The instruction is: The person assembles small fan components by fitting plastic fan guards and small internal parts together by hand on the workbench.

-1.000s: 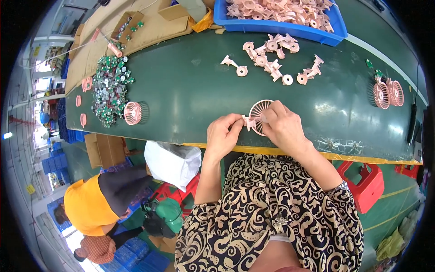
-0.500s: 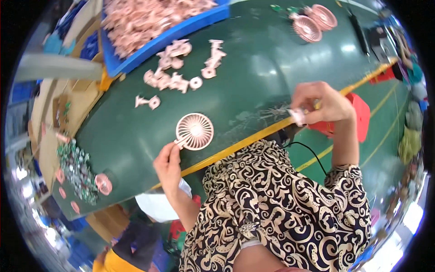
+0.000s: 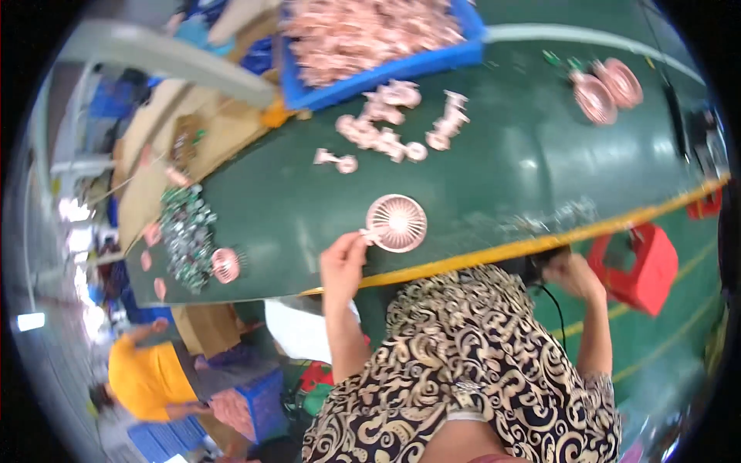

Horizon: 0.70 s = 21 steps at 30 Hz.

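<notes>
A round pale-pink fan grille [image 3: 397,223] lies almost flat above the green tabletop near its front edge. My left hand [image 3: 342,266] pinches the grille's short stem. At the table's edge on the right, my right hand [image 3: 573,274] is blurred, its fingers curled beside a dark object [image 3: 542,265] with a black cable. What those fingers hold, if anything, is hidden. Beyond the grille lie several small pink plastic parts [image 3: 382,139], with one more small pink part [image 3: 337,160] to their left.
A blue bin [image 3: 386,86] heaped with pink parts stands at the back. Two pink grilles [image 3: 594,99] lie at the far right. A pile of green and clear pieces [image 3: 187,235] sits left. Below are a red stool [image 3: 656,270] and a person in yellow [image 3: 150,374].
My right hand has dropped from above the table edge to below it, and the small pale piece it held no longer shows. My left hand still grips the grille. The view has shifted.
</notes>
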Available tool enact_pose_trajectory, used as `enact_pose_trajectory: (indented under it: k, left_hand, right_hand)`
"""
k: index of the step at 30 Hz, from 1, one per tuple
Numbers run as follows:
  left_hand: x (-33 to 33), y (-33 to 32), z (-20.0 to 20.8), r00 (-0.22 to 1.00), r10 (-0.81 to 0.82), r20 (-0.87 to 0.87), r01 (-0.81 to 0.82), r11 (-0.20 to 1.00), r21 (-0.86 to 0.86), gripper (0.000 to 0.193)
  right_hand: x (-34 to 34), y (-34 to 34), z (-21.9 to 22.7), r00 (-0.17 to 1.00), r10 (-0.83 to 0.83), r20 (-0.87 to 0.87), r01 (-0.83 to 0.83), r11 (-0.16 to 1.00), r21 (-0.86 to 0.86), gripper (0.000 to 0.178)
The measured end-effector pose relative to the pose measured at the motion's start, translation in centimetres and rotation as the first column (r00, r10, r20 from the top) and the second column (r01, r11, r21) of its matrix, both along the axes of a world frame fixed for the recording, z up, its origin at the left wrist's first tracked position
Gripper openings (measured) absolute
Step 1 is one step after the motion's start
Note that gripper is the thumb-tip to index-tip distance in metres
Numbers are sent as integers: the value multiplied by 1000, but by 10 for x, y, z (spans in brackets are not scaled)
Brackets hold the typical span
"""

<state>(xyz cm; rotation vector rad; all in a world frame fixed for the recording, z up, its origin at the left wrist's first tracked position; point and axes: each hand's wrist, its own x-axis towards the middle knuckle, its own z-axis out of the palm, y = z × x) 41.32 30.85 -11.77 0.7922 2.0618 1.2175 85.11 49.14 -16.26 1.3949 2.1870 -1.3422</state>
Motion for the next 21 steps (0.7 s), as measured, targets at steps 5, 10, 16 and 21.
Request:
enact_pose_trajectory:
  k: [5, 10, 16, 21]
  left_hand:
    - [0, -15, -20, 995, 100, -26, -98, 993, 73, 16]
    - [6, -13, -12, 995, 90, -50, -85, 992, 94, 16]
    - [8, -12, -21, 985, 91, -145, -76, 991, 106, 12]
    - [4, -9, -18, 980, 86, -181, -66, 992, 112, 12]
  right_hand:
    - [-105, 23, 101, 837, 252, -485, -402, 886, -233, 16]
    - [-212, 40, 88, 793, 212, -571, -67, 962, 265, 13]
    - [-302, 49, 47, 781, 352, -516, 133, 714, 687, 26]
    - [-311, 59, 21, 760, 390, -520, 145, 678, 721, 25]
